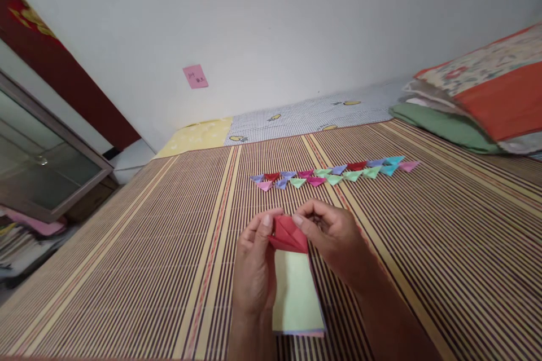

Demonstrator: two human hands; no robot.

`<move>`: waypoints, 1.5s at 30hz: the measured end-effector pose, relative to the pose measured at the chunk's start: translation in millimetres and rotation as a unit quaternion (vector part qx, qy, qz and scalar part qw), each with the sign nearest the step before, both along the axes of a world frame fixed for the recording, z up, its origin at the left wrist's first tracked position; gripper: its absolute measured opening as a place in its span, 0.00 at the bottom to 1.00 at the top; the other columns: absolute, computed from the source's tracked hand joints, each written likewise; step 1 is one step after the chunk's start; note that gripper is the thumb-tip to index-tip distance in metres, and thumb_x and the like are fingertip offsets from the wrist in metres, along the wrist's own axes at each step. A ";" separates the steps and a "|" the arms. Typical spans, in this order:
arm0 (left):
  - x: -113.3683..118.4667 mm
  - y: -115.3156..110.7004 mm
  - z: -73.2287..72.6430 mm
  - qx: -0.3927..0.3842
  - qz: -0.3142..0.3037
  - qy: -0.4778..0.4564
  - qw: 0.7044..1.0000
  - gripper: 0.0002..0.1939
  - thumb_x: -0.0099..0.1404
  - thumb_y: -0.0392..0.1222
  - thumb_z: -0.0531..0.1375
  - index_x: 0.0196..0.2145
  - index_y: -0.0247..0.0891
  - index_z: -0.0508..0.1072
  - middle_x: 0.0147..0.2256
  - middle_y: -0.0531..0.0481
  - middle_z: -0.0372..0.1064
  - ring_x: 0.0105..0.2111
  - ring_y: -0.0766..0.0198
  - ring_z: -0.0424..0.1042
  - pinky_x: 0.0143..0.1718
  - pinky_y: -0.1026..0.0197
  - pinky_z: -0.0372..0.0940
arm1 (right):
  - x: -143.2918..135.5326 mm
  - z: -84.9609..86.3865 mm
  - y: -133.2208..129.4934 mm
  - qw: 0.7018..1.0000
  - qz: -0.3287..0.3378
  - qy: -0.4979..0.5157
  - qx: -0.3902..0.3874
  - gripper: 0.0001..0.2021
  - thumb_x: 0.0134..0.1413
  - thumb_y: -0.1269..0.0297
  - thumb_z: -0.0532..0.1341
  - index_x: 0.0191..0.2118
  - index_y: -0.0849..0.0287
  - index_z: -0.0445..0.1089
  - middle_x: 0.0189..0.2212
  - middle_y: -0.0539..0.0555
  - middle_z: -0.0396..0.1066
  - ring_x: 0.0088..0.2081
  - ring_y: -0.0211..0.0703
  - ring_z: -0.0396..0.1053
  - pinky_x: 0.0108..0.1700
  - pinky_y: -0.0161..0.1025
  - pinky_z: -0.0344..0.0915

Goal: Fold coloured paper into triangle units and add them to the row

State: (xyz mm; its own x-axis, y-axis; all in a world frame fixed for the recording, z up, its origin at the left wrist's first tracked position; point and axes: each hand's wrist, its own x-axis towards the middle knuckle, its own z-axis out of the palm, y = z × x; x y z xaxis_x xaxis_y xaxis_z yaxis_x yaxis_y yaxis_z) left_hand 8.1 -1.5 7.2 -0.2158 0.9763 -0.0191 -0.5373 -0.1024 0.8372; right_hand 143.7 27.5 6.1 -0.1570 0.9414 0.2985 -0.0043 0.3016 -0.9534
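Paper point(288, 233) is pinched by left hand point(256, 259) and right hand point(339, 237), both nearly closed, and may be creased crookedly by uneven pulling.

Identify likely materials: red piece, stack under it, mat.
Red piece: paper, matte; crisp creases.
Stack: probably paper, matte; thin, flat, with differently colored edges below.
Mat: possibly bamboo or straw, low sheen; narrow slat-like stripes, but printed plastic isn't ruled out.

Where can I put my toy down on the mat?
The striped mat is bare between the glass door and left hand, and right of the right hand, nearer than the cloth pile. Crowded middle: red paper, paper stack, folded triangles.
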 end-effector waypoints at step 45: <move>1.5 8.5 5.0 -0.177 0.015 -0.256 0.950 0.12 0.69 0.27 0.56 0.36 0.26 0.80 0.36 0.35 0.80 0.37 0.57 0.81 0.43 0.59 0.76 | 5.3 6.0 -0.3 0.979 -0.020 -0.119 0.167 0.08 0.61 0.72 0.60 0.38 0.55 0.76 0.38 0.53 0.72 0.40 0.43 0.71 0.43 0.42 0.68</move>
